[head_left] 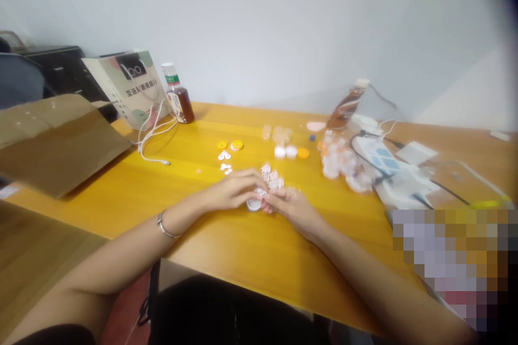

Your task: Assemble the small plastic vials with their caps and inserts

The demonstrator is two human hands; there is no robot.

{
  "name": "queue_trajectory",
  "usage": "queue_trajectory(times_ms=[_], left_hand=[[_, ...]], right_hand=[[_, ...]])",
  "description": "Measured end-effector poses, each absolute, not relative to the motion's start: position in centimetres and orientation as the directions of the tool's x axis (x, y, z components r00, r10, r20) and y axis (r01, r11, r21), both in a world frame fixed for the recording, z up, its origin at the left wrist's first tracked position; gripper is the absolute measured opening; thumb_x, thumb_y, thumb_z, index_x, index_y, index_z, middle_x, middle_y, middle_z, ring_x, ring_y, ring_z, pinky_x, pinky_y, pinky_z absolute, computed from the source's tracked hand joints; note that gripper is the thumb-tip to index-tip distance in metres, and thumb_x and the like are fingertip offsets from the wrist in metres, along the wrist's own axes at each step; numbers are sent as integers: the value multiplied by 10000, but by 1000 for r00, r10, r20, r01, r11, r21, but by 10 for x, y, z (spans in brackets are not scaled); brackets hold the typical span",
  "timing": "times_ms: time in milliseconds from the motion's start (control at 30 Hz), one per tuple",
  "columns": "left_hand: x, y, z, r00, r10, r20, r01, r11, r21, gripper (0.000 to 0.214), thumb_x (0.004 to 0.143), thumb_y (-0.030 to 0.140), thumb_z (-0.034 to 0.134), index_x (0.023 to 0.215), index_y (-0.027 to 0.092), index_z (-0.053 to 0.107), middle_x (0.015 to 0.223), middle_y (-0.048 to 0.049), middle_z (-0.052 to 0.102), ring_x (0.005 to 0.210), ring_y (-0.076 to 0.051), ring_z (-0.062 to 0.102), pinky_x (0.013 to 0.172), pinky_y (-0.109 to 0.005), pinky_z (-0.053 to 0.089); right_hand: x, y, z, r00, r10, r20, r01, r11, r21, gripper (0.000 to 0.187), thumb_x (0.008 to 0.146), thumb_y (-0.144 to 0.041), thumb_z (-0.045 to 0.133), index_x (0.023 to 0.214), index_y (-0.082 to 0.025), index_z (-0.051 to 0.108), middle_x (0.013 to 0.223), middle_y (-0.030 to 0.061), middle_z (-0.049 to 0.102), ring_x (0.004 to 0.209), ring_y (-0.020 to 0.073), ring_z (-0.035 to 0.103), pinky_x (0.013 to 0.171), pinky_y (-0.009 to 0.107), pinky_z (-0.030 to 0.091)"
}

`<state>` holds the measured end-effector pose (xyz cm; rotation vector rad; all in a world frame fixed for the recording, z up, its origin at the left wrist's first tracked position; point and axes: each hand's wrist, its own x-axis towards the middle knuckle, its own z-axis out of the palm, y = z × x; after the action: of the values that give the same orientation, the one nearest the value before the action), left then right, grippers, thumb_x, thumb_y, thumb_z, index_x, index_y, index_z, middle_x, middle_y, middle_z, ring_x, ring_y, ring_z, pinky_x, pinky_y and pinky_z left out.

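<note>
My left hand [237, 190] and my right hand [291, 206] meet over the front middle of the table, fingertips close together. Between them is a small white printed piece [261, 192], with the fingers of both hands closed around it. Just under my left thumb shows a white round cap [254, 205]; whether the thumb presses on it I cannot tell. Beyond my fingertips lie several white pieces with reddish print [273, 176]. Blur hides the finer detail at the fingers.
Yellow round caps [237, 145] and small white cutouts [224, 156] lie farther left. White caps [285, 151], an orange cap [303, 153] and a heap of caps [335, 155] sit right. Bottles [181, 99], a paper bag [135, 89], a cardboard box [60, 137] and cables [151, 140] stand around.
</note>
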<state>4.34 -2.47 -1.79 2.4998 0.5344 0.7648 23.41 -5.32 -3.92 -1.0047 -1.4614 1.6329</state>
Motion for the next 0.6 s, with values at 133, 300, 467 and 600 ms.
queue_trajectory(times_ms=[133, 300, 467, 600], left_hand=[[43, -25, -19, 739, 515, 434, 207, -787, 581, 167, 851, 189, 483, 996, 150, 557, 945, -86, 553, 912, -155, 532, 829, -299, 435], [40, -23, -18, 738, 482, 472, 258, -848, 462, 191, 852, 208, 492, 1023, 153, 556, 969, -93, 566, 931, -166, 525, 836, -315, 425], [39, -20, -20, 782, 443, 438, 290, -881, 373, 207, 860, 229, 484, 1027, 151, 578, 960, -95, 581, 897, -165, 533, 799, -305, 432], [41, -19, -25, 762, 446, 470, 227, -863, 451, 207, 851, 220, 500, 1020, 150, 596, 955, -94, 570, 893, -153, 540, 798, -290, 453]], right_hand=[[234, -54, -39, -434, 897, -88, -15, -104, -994, 241, 688, -399, 654, 622, -167, 664, 580, -8, 619, 554, 91, 527, 597, 234, 399], [234, -54, -40, -424, 902, -81, -22, -100, -995, 222, 706, -376, 643, 625, -170, 663, 592, -13, 618, 568, 88, 528, 608, 232, 399], [235, -52, -43, -421, 906, -55, -17, -69, -997, 197, 714, -350, 643, 640, -168, 664, 601, -12, 621, 577, 90, 525, 612, 233, 400], [236, -51, -47, -432, 901, -44, -63, -79, -995, 166, 720, -333, 639, 685, -174, 669, 641, -7, 636, 598, 91, 533, 626, 236, 402]])
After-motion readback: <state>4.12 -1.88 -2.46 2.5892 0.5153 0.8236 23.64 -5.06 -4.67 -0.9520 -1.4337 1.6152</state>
